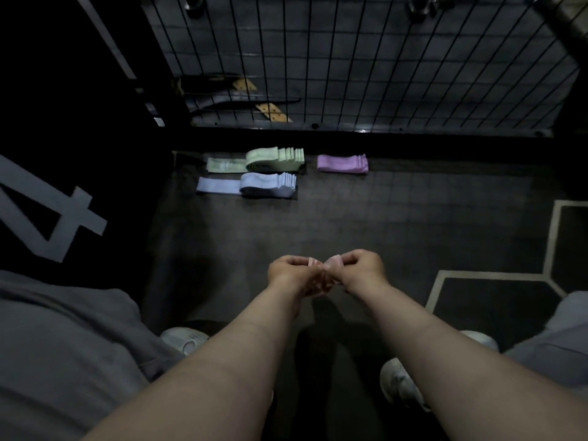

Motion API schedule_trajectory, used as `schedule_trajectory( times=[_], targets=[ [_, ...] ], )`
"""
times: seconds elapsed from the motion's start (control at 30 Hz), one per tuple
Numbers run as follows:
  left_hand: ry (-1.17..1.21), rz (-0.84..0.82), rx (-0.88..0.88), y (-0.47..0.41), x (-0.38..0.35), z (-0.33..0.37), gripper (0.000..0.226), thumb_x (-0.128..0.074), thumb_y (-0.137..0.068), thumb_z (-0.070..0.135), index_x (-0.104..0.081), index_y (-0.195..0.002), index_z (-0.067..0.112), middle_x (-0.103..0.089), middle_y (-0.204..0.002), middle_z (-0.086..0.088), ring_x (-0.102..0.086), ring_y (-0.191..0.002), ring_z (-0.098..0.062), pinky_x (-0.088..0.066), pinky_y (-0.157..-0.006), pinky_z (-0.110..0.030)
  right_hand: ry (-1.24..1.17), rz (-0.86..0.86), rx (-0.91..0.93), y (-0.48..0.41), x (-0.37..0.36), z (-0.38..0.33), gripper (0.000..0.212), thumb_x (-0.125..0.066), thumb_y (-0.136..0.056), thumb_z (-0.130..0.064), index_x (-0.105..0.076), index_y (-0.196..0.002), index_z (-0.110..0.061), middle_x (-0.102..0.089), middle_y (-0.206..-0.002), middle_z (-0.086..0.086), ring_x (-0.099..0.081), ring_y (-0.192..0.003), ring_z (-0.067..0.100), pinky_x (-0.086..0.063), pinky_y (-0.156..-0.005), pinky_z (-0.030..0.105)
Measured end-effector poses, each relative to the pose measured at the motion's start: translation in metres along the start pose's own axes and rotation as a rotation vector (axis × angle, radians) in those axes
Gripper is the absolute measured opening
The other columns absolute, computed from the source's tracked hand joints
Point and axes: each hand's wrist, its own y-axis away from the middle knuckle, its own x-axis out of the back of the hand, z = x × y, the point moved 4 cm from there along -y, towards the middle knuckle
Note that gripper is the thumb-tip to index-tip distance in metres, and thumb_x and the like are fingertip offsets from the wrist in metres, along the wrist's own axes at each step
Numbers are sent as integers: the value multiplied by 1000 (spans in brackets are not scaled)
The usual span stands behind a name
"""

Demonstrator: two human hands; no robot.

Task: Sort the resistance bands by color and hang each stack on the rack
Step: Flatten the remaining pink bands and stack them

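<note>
Pink bands (319, 280) pinched btwn both grips, prob. evening the stack.
L grip (288, 271) & R grip (361, 268) curl round it; green stack (273, 159), blue stack (267, 185), purple stack (342, 163) wait ahead.

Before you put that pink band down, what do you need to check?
1. Grip on the pink band: ok, the left hand and the right hand both pinch it.
2. One band or several in the grip: cannot tell.
3. Green stack all one colour: ok.
4. Blue stack all one colour: ok.
5. Purple stack lying apart from the other two: ok.
6. A pink stack begun on the floor: not ok, none in view.
</note>
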Motion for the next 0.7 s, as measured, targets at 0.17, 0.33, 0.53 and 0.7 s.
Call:
schedule_trajectory(
  times=[0.17,0.33,0.53,0.7],
  targets=[
    [51,-106,65,22,2,7,29,-77,-85,7,-71,-113,3,-72,-85,-10,-66,-51,-11,-48,-45,-17,4,-65,69,23,1,-13,15,-72,-92,-20,-69,-89,-6,-74,-79,12,-67,-56,15,-52,-49,23],
    [50,-114,53,38,3,13,15,-74,-89,14,-70,-99,4,-71,-79,-11,-66,-53,-14,-51,-46,-20,-114,-159,77,44,12,-18,16,-70,-95,-15,-69,-96,1,-71,-69,12,-64,-50,18,-47,-43,20],
    [58,-42,44,49,10,17,23,-79,-84,12,-72,-101,-3,-70,-77,-13,-63,-43,-13,-48,-41,-20,-127,-198,77,52,16,-24,22,-76,-90,-27,-72,-99,-8,-77,-90,9,-72,-76,16,-57,-60,26],
    [75,-28,19,65,11,20,23,-74,-90,19,-73,-94,-3,-72,-69,-15,-68,-51,-24,-58,-52,-30,15,-222,202,68,19,-38,20,-72,-92,-23,-73,-96,-4,-76,-81,10,-72,-70,17,-63,-72,35]
  ],
)
